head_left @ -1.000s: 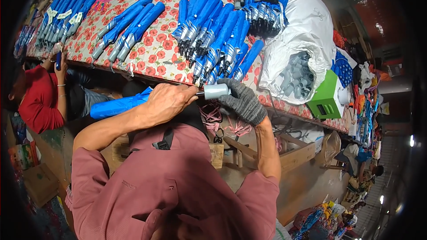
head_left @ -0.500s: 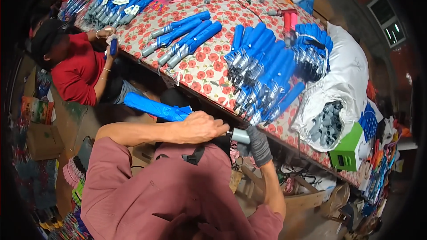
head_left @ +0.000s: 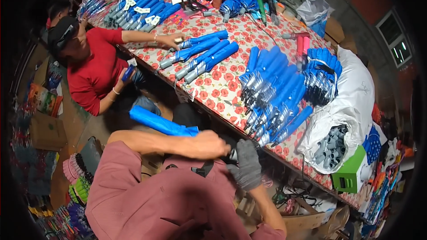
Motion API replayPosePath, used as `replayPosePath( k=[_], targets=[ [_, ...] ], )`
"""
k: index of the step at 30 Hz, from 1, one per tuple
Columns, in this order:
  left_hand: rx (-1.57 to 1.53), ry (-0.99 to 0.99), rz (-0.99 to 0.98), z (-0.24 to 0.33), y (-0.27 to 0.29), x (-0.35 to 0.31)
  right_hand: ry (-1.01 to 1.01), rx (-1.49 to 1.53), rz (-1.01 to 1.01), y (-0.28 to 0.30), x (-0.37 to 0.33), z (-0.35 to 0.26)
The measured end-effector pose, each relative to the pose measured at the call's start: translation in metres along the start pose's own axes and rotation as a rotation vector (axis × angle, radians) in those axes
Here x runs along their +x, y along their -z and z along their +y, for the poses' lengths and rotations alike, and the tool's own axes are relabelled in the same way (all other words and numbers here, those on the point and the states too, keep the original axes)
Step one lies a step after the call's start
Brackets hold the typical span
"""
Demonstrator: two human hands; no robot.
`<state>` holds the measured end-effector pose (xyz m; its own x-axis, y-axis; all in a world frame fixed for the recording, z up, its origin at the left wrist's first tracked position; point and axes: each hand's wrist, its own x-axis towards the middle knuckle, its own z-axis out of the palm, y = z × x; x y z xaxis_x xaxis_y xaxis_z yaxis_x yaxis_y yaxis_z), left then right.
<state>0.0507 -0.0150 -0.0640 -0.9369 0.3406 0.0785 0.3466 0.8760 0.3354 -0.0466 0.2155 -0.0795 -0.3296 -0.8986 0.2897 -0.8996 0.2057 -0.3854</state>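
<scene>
Well, from where I'm standing, the bare left hand (head_left: 209, 146) is clenched at the end of a blue umbrella (head_left: 158, 122), which runs off leftward beyond that forearm. Just beside it, the gloved right hand (head_left: 246, 165) is curled around the handle (head_left: 233, 154), only a pale sliver showing. Ahead of both hands, more umbrellas (head_left: 284, 84) lie on the flowered table (head_left: 220, 92); farther right sits a white sack (head_left: 358, 80).
</scene>
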Motion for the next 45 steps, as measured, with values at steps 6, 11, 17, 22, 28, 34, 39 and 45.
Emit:
replayPosePath(
  k=[6,11,17,22,28,34,39,45],
  targets=[
    [-0.136,-0.075,-0.051,-0.004,-0.013,-0.002,-0.033,0.133,-0.056,0.010,-0.004,-0.012],
    [-0.265,-0.171,-0.111,0.008,-0.017,-0.010,-0.236,0.372,-0.060,0.017,-0.007,-0.008],
    [-0.603,-0.032,-0.436,0.010,0.030,-0.005,-0.097,0.271,-0.128,0.018,-0.002,-0.012],
    [-1.019,0.225,-0.634,0.003,0.023,-0.013,-0.018,0.205,-0.420,0.014,-0.014,-0.010],
    [-0.360,0.014,-0.223,0.003,0.041,-0.014,0.017,0.247,-0.001,0.012,0.005,-0.020],
    [-0.345,0.041,-0.241,0.019,0.031,-0.017,-0.026,0.275,-0.060,-0.005,-0.009,-0.001],
    [-0.704,-0.056,-0.306,-0.006,0.053,-0.008,0.028,0.167,-0.127,0.048,0.021,-0.033],
    [-0.304,0.032,-0.256,0.015,0.056,-0.015,-0.123,0.376,0.088,0.002,0.009,-0.022]
  ],
)
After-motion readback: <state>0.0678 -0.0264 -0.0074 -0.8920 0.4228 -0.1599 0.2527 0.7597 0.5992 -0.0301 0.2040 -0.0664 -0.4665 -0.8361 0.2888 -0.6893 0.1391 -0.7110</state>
